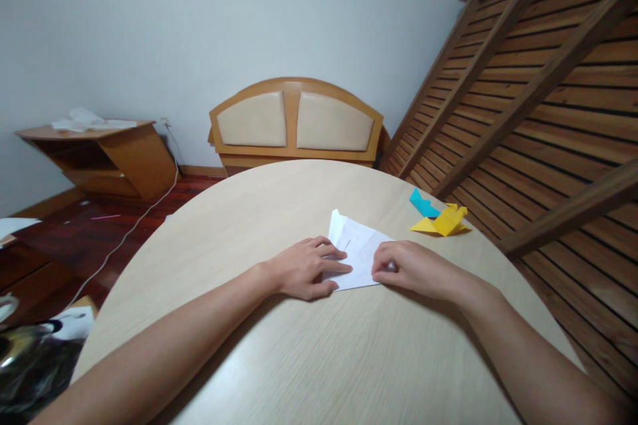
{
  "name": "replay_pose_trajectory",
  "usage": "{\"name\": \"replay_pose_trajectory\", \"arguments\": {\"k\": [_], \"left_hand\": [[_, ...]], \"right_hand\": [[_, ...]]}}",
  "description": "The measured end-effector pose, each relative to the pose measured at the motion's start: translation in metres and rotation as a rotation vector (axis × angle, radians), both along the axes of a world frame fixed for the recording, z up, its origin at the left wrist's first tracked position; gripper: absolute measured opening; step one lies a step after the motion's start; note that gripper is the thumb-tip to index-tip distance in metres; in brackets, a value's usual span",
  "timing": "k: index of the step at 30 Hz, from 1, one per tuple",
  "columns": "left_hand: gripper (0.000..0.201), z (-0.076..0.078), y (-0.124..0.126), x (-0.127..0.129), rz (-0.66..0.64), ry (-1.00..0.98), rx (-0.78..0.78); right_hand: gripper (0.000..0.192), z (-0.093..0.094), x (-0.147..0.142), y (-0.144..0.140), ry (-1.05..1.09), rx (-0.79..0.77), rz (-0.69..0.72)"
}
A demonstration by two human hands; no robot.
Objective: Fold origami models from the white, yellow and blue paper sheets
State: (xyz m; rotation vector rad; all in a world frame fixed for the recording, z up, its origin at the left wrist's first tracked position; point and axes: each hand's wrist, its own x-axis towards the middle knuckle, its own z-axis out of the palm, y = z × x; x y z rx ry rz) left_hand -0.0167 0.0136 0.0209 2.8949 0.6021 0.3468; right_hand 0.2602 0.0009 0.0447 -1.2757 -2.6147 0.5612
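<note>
Left hand (308, 269) flat, right hand (406, 267) curled — both pressing the white folded paper (359, 247).

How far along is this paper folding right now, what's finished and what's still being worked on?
Done: a yellow folded piece and a blue folded piece lie at the far right of the round table. In hand: a white sheet, partly folded, with the left hand pressing it flat and the right hand pinching its near edge. Left: the white sheet has no finished shape yet.
</note>
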Motion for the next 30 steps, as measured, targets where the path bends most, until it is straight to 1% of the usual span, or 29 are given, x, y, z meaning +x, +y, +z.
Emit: {"name": "replay_pose_trajectory", "arguments": {"k": [2,6,8,10,12,17,19,21,25,30], "left_hand": [[0.045,0.001,0.0,0.0,0.002,0.004,-0.003],[0.048,0.001,0.0,0.001,0.006,0.008,-0.001],[0.048,0.002,0.0,0.002,0.004,0.015,0.002],[0.047,0.003,0.0,0.002,0.002,0.022,0.007],[0.045,0.003,-0.001,0.003,0.003,0.022,0.012],[0.047,0.001,-0.002,0.003,0.018,0.007,0.015],[0.047,-0.001,-0.002,0.003,0.024,0.006,0.017],[0.047,-0.002,-0.002,0.003,0.024,0.006,0.019],[0.046,-0.002,-0.002,0.003,0.019,0.001,0.031],[0.045,-0.001,-0.003,0.003,0.02,0.012,0.032]], "right_hand": [[0.014,-0.004,0.0,0.002,0.012,0.005,-0.014],[0.029,-0.006,-0.001,0.001,0.007,0.027,0.062],[0.028,-0.004,-0.002,-0.002,-0.026,0.033,0.088],[0.025,-0.001,-0.002,-0.006,-0.062,0.035,0.091],[0.026,0.002,-0.003,-0.01,-0.089,0.054,0.087],[0.047,0.001,-0.005,-0.008,-0.076,0.144,0.13],[0.05,-0.001,-0.004,-0.004,-0.064,0.15,0.144],[0.049,-0.003,-0.003,0.001,-0.055,0.154,0.145],[0.04,-0.007,0.002,0.008,-0.017,0.14,0.135],[0.019,-0.009,-0.002,0.013,0.065,0.135,0.154]]}}
